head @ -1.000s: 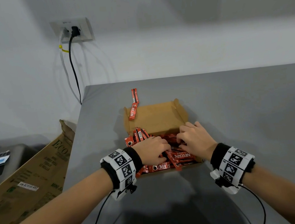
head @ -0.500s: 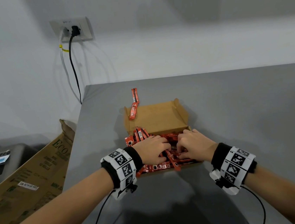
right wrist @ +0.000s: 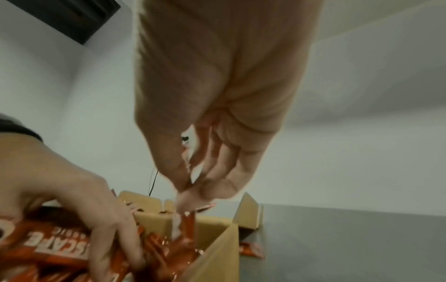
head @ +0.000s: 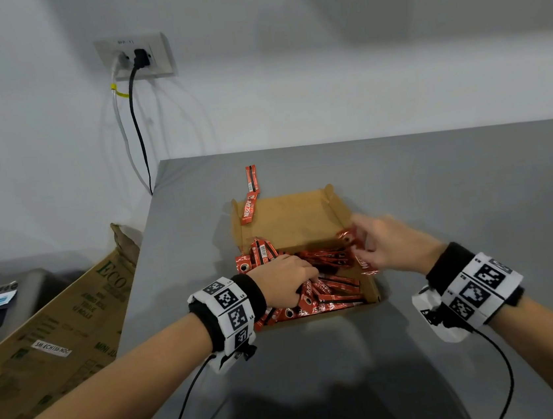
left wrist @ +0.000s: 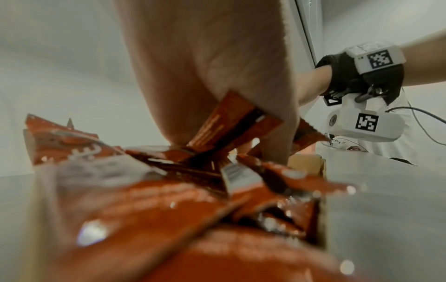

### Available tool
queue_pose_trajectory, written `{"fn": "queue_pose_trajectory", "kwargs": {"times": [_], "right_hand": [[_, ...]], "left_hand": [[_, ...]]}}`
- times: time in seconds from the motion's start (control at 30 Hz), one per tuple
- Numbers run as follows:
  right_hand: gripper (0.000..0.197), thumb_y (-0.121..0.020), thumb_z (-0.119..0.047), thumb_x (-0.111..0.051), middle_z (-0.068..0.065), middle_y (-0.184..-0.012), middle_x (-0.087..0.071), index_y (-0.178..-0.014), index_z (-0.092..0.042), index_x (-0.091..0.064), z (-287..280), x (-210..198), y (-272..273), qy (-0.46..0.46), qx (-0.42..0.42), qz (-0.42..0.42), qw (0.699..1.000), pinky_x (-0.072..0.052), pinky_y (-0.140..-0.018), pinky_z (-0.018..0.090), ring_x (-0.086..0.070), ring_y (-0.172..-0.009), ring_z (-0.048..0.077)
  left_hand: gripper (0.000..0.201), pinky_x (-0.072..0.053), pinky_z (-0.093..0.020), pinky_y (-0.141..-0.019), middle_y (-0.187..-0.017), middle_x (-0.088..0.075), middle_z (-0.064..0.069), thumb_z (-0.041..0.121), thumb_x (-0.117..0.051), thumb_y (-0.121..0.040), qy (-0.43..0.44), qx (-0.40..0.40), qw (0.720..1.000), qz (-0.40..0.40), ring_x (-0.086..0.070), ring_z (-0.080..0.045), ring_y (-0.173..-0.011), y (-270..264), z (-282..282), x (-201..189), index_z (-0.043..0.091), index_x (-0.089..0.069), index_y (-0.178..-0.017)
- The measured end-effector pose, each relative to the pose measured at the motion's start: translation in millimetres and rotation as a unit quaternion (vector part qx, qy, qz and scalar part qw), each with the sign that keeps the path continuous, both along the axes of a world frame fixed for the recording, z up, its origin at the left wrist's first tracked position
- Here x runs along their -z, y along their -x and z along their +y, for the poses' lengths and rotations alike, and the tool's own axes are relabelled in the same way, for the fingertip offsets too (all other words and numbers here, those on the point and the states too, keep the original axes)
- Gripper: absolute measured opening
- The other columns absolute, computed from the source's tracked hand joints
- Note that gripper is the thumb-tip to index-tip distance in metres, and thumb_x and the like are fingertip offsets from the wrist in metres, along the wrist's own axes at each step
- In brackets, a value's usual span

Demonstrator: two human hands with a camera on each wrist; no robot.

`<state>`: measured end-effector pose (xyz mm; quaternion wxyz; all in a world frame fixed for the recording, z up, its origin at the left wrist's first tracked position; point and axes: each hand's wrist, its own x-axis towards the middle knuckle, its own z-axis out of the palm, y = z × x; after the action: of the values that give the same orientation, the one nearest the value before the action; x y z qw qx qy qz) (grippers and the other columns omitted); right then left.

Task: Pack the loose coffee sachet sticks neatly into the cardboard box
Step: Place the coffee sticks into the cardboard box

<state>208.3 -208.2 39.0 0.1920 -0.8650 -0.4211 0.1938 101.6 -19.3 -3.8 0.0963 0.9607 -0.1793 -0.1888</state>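
Note:
An open cardboard box [head: 290,221] sits on the grey table, its near half heaped with red coffee sachets [head: 332,287]. My left hand [head: 287,282] lies on the heap's left side, fingers curled round a few sachets [left wrist: 231,122]. At the box's right wall my right hand [head: 382,245] is blurred and pinches one sachet [head: 355,245] between thumb and fingers; the sachet hangs down over the box [right wrist: 187,225]. A joined pair of sachets [head: 251,195] drapes over the box's far left corner onto the table.
A big brown carton [head: 57,320] leans against the table's left edge. A wall socket [head: 137,58] with two cables hanging down is behind it. Another sachet [right wrist: 251,250] lies on the table right of the box. Grey table top [head: 455,189] stretches to the right.
My right hand has left the middle of the heap and risen to the right with one sachet pinched. The left hand has stayed on the heap.

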Motion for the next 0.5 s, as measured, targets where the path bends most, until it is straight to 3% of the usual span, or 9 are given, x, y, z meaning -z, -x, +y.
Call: {"fn": "queue_pose_trajectory", "kwargs": {"times": [0.07,0.13,0.2,0.3,0.43,0.5], "right_hand": [[0.038,-0.086,-0.002,-0.057,-0.004,-0.075,-0.061,-0.114,-0.019,-0.038,1,1,7,-0.064,0.029,0.063,0.996,-0.049,-0.048,0.021,-0.064,-0.057,0.008],[0.039,-0.088,-0.003,-0.054,0.001,-0.080,-0.064,-0.120,-0.020,-0.039,4,10,13,-0.071,0.023,0.083,0.994,-0.052,-0.048,0.022,-0.067,-0.059,0.009],[0.020,-0.089,-0.009,-0.057,0.006,-0.085,-0.067,-0.105,-0.021,-0.053,6,24,14,-0.069,0.023,0.029,0.997,-0.056,-0.057,0.030,-0.067,-0.065,0.014],[0.009,-0.082,-0.015,-0.067,-0.003,-0.085,-0.069,-0.083,-0.022,-0.063,9,40,18,-0.085,0.080,-0.016,0.993,-0.055,-0.077,0.032,-0.065,-0.080,0.010],[0.011,-0.077,-0.019,-0.072,-0.004,-0.076,-0.068,-0.074,-0.018,-0.061,14,55,32,-0.064,0.117,-0.098,0.986,-0.051,-0.076,0.038,-0.064,-0.075,0.017],[0.011,-0.078,-0.022,-0.070,-0.004,-0.079,-0.067,-0.075,-0.018,-0.061,17,56,34,-0.043,0.129,-0.135,0.982,-0.046,-0.082,0.037,-0.061,-0.080,0.018]], "left_hand": [[0.053,-0.030,-0.038,-0.109,-0.134,-0.050,-0.007,-0.001,-0.049,-0.079,-0.004,0.000,1.000,0.001,-0.041,-0.022,-0.127,0,0,1,0.012,-0.049,-0.130],[0.054,-0.029,-0.039,-0.110,-0.135,-0.049,-0.007,-0.001,-0.048,-0.078,-0.009,-0.001,1.000,0.002,-0.039,-0.022,-0.128,-1,0,2,0.011,-0.048,-0.131],[0.054,-0.029,-0.039,-0.110,-0.135,-0.049,-0.008,0.000,-0.048,-0.078,-0.012,-0.002,1.000,0.004,-0.039,-0.022,-0.129,-1,0,1,0.011,-0.047,-0.131],[0.053,-0.029,-0.038,-0.110,-0.134,-0.049,-0.007,0.000,-0.048,-0.078,-0.011,-0.002,1.000,0.003,-0.039,-0.022,-0.128,-1,-1,-1,0.011,-0.048,-0.130],[0.051,-0.032,-0.039,-0.107,-0.128,-0.053,-0.007,0.001,-0.049,-0.078,-0.006,-0.006,1.000,0.005,-0.043,-0.023,-0.123,0,-1,-1,0.012,-0.049,-0.128],[0.051,-0.035,-0.040,-0.105,-0.127,-0.052,-0.009,0.002,-0.048,-0.079,-0.006,-0.010,1.000,0.008,-0.044,-0.024,-0.121,0,-1,-1,0.012,-0.049,-0.129]]}}
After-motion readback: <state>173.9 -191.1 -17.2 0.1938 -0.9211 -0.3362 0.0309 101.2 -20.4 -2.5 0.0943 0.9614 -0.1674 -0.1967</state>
